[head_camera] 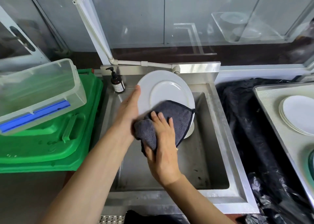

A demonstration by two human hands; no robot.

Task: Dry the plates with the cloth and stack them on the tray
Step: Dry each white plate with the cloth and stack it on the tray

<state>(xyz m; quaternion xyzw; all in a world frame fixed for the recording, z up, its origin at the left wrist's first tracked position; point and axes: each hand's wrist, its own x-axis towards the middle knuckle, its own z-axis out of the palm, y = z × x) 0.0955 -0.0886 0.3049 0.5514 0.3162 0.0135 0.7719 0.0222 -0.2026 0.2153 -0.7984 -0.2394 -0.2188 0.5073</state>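
A: From the head camera, which step is the person on?

B: Drying, it seems. The left hand (pixel 130 108) props the white plate (pixel 165 94) on edge over the steel sink (pixel 219 135), fingers straight along its left rim. The right hand (pixel 164 139) presses the grey cloth (pixel 173 120) against the plate's lower face, thumb tucked under a fold.

A: And next?

B: Probably finishing the wipe, then carrying the plate right to the tray (pixel 268 105), where a stack of plates (pixel 295 115) sits near its left edge.

A: The surroundings?

B: A soap bottle (pixel 117 82) at the sink's back left corner, green bin lids (pixel 51 135) under a clear tub (pixel 39 91), black plastic sheeting (pixel 246 122), glass panels behind.
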